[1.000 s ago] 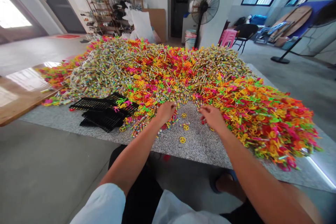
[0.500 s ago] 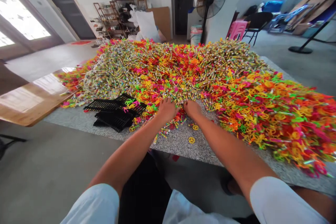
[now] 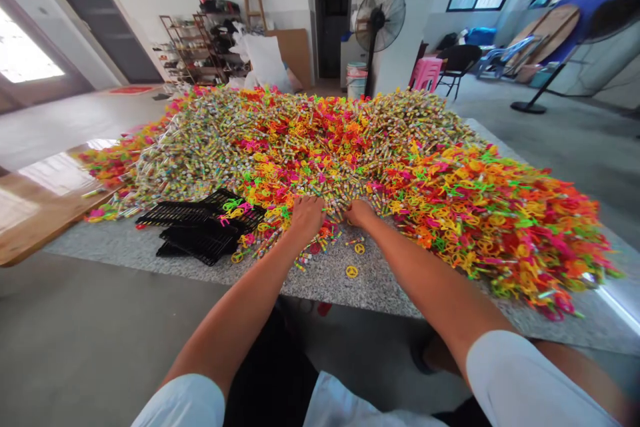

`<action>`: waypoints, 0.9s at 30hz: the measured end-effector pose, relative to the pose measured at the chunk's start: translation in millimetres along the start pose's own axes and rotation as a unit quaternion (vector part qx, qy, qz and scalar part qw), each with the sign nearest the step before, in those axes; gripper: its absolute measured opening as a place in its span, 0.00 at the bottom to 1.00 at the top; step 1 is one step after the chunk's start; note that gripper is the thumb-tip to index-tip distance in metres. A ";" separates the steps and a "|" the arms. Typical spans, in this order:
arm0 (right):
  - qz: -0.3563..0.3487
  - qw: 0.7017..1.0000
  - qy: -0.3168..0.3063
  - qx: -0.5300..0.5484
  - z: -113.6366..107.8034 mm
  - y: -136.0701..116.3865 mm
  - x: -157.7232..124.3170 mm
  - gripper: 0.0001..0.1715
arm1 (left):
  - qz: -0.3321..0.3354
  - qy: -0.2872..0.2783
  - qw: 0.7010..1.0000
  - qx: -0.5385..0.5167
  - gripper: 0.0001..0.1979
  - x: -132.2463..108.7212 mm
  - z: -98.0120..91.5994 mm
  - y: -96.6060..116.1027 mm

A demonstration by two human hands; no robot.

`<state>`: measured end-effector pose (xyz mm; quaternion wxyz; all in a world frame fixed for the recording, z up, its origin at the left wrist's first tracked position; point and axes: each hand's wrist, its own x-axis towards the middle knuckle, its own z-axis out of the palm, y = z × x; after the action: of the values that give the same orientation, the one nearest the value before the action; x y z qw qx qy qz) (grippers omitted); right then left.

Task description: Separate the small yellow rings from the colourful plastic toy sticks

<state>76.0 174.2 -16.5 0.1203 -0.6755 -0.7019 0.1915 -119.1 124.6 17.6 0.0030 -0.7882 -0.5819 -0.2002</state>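
My left hand point(image 3: 308, 215) lies at the front edge of a big heap, its fingers curled down and close together. Close by on the right, my right hand point(image 3: 360, 213) is bent inward with its fingers closed. Whatever either hand grips is hidden. Between and behind the hands lie small striped tubes point(image 3: 336, 197) with pale ends. Bright plastic pieces point(image 3: 345, 123) in red, orange, yellow, pink and green are mixed through the heap. A yellow three-spoked ring point(image 3: 352, 271) rests on the speckled grey tabletop point(image 3: 385, 290) in front of my right hand.
Black slotted trays point(image 3: 200, 240) lie stacked askew on the left, with a few coloured pieces on top. Another mound of coloured pieces point(image 3: 500, 213) covers the right side. A wooden table point(image 3: 40, 213) adjoins at left. Behind stand a fan point(image 3: 380, 17) and pink stools point(image 3: 427, 73).
The view has turned a little to the right, so the room and table appear shifted left. Both hands stay at nearly the same place in the heap, with fingers bent.
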 end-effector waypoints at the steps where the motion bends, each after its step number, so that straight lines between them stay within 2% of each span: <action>1: -0.002 1.000 0.011 0.006 -2.5 2.5 -4.0 0.12 | -0.019 0.014 0.999 -0.027 0.05 0.5 -1.9 1.6; 3: -0.009 0.998 0.050 0.042 -6.1 7.9 -16.6 0.13 | -0.086 0.037 0.987 -0.130 0.05 2.6 -3.6 5.6; 4: -0.017 0.994 0.076 0.083 -6.7 10.7 -25.8 0.13 | -0.122 0.039 0.969 -0.213 0.06 3.5 -3.2 8.2; 5: -0.030 0.985 0.102 0.138 -6.4 13.4 -37.0 0.12 | -0.153 0.034 0.937 -0.311 0.08 3.9 -1.9 11.3; 6: -0.047 0.970 0.124 0.203 -5.3 16.0 -50.0 0.11 | -0.178 0.026 0.893 -0.412 0.11 3.4 0.3 14.9; 9: -0.109 0.914 0.137 0.367 0.9 21.5 -94.0 0.10 | -0.225 0.019 0.745 -0.628 0.17 -3.9 10.2 28.1; 10: -0.124 0.902 0.129 0.393 3.3 22.6 -107.3 0.11 | -0.234 0.024 0.714 -0.659 0.19 -7.7 13.8 32.9; 11: -0.132 0.894 0.122 0.410 5.4 23.5 -118.5 0.11 | -0.241 0.025 0.696 -0.676 0.20 -11.9 17.0 37.7; 14: -0.121 0.891 0.129 0.417 9.3 27.3 -135.1 0.13 | -0.236 -0.005 0.687 -0.688 0.21 -22.7 22.9 50.6; 18: -0.094 0.899 0.154 0.400 10.4 34.5 -131.5 0.13 | -0.211 -0.048 0.698 -0.682 0.20 -29.5 25.8 61.2; 22: -0.093 0.898 0.160 0.400 12.2 35.5 -130.2 0.14 | -0.200 -0.048 0.712 -0.671 0.20 -30.8 31.5 63.7; 27: -0.066 0.879 0.140 0.451 16.5 31.4 -135.1 0.17 | -0.205 -0.049 0.703 -0.680 0.20 -31.3 34.3 64.8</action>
<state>105.2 38.5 -32.7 0.5210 -0.5202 -0.5584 0.3823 -56.4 83.2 -9.1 -0.6028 -0.4466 -0.4344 -0.4984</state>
